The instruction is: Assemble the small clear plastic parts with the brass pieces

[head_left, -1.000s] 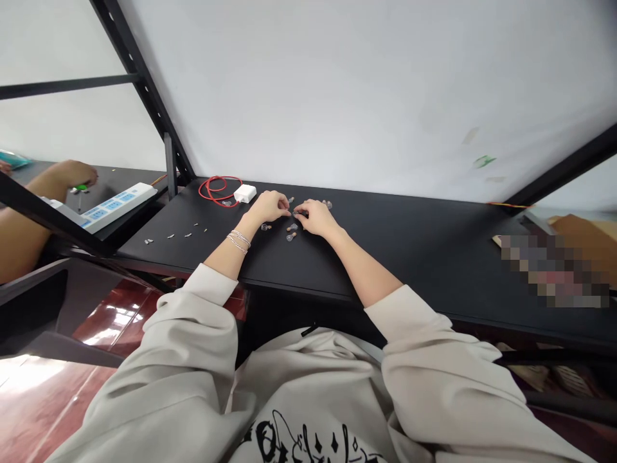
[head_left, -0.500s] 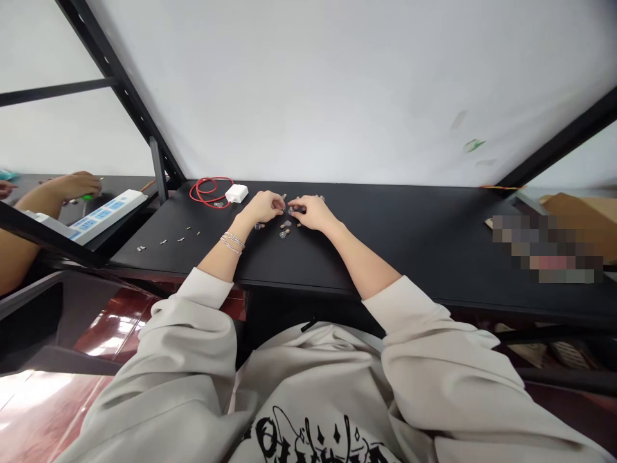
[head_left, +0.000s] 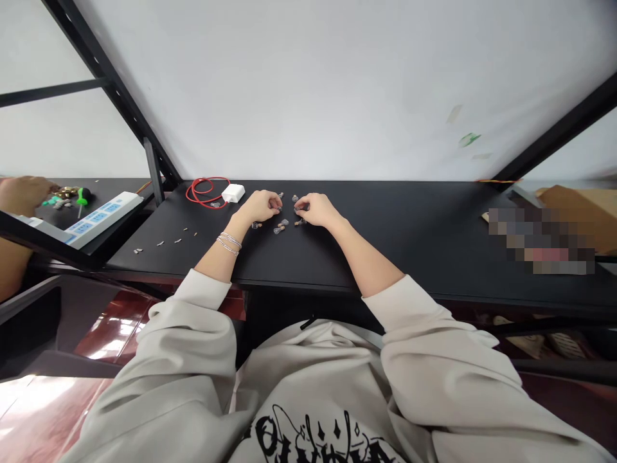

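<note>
Left hand (head_left: 260, 206) and right hand (head_left: 315, 209) parted, glass bulbs (head_left: 279, 229) between them.

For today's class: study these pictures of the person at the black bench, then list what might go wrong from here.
The small clear bulb-shaped pieces lie loose beside the left hand and right hand, so a slip might send one rolling toward the bench's front edge. The bracelets on the left wrist might also snag or scatter the row of tiny parts if that arm swings outward.
</note>
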Action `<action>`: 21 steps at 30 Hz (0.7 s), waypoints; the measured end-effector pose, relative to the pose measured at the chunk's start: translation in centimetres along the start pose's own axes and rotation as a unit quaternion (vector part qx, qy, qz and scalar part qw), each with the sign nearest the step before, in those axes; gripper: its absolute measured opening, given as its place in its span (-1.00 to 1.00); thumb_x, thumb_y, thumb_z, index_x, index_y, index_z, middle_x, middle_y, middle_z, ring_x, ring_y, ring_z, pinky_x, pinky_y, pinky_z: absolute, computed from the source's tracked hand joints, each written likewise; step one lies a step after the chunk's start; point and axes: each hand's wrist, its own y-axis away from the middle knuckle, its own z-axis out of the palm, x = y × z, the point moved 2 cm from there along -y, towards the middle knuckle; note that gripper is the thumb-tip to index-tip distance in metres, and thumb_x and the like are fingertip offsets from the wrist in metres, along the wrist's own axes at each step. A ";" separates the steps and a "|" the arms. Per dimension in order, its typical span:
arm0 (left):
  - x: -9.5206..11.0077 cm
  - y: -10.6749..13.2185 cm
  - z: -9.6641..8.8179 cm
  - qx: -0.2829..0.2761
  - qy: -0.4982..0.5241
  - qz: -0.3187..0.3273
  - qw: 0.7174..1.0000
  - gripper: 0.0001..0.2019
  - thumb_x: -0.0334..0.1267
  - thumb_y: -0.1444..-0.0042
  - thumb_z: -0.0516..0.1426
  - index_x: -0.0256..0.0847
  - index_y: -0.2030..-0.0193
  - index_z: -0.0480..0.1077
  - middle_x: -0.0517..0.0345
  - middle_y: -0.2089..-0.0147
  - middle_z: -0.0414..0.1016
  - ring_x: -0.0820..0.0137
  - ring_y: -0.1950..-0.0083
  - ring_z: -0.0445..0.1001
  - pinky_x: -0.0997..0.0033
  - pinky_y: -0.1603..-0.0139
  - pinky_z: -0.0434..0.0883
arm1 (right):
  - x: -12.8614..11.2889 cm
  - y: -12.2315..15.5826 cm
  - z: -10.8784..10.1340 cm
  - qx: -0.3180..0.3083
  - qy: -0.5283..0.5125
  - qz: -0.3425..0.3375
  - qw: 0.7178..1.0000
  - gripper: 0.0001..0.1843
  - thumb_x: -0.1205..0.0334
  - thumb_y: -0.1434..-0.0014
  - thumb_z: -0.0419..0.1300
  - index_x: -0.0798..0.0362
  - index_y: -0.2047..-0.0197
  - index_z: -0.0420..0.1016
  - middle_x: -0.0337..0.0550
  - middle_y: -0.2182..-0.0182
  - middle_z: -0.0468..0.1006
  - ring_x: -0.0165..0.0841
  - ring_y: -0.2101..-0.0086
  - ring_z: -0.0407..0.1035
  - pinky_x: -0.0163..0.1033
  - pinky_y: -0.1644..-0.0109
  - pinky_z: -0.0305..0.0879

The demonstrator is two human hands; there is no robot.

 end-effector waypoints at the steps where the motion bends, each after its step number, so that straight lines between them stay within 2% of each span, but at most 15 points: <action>1: -0.1 0.0 0.0 0.002 -0.003 0.002 1.000 -0.79 -0.44 0.06 0.30 -0.22 0.23 0.61 0.07 0.26 0.67 0.33 0.28 0.52 0.33 0.11 0.43 | 0.0 -0.1 0.1 0.000 -0.001 -0.003 1.000 -0.79 0.35 -0.17 0.34 0.05 0.12 0.73 -0.05 0.17 0.70 -0.24 0.17 0.56 -0.19 -0.05 0.38; 4: -0.2 0.0 -0.1 0.005 -0.008 0.005 1.000 -0.77 -0.42 0.08 0.31 -0.21 0.22 0.61 0.08 0.25 0.66 0.33 0.27 0.51 0.32 0.10 0.43 | 0.0 -0.2 0.1 0.001 -0.021 -0.001 1.000 -0.75 0.34 -0.15 0.36 0.06 0.07 0.72 -0.05 0.18 0.69 -0.26 0.19 0.55 -0.18 -0.05 0.39; 7: 0.2 0.3 -0.6 0.028 -0.022 0.007 0.999 -0.75 -0.40 0.09 0.32 -0.21 0.20 0.61 0.08 0.24 0.66 0.32 0.25 0.52 0.33 0.10 0.42 | 0.5 0.0 -1.1 0.027 -0.054 0.024 0.998 -0.70 0.31 -0.13 0.38 0.08 0.03 0.71 -0.05 0.19 0.69 -0.29 0.23 0.54 -0.20 0.00 0.40; 11: 1.5 0.9 -1.3 0.068 -0.020 0.029 0.997 -0.78 -0.32 0.03 0.32 -0.22 0.19 0.60 0.09 0.27 0.64 0.34 0.26 0.53 0.34 0.10 0.41 | 1.4 1.0 -3.0 0.041 -0.080 0.046 0.995 -0.78 0.32 -0.11 0.37 0.08 0.14 0.73 -0.09 0.26 0.70 -0.32 0.29 0.53 -0.23 0.06 0.41; 13: 2.1 1.2 -1.2 0.035 0.004 0.035 0.999 -0.82 -0.27 0.01 0.33 -0.23 0.23 0.60 0.11 0.34 0.62 0.36 0.32 0.52 0.37 0.16 0.41 | 1.8 1.5 -3.5 0.028 -0.086 0.044 0.995 -0.81 0.32 -0.09 0.38 0.08 0.18 0.73 -0.11 0.31 0.70 -0.32 0.32 0.52 -0.24 0.10 0.41; 17: 2.5 1.5 -0.6 -0.071 0.032 0.025 0.997 -0.79 -0.17 0.07 0.38 -0.24 0.33 0.61 0.10 0.41 0.61 0.36 0.39 0.51 0.40 0.31 0.38 | 2.4 1.9 -3.1 0.010 -0.088 0.033 0.995 -0.77 0.38 -0.09 0.34 0.08 0.17 0.74 -0.12 0.31 0.70 -0.33 0.33 0.52 -0.24 0.10 0.41; 21: 2.6 1.6 -0.5 -0.109 0.042 0.025 0.993 -0.80 -0.15 0.04 0.36 -0.22 0.31 0.64 0.09 0.42 0.62 0.36 0.39 0.53 0.40 0.31 0.40 | 2.3 1.6 -2.1 -0.016 -0.080 0.001 0.997 -0.68 0.47 -0.06 0.28 0.05 0.13 0.74 -0.13 0.27 0.70 -0.35 0.31 0.52 -0.26 0.08 0.40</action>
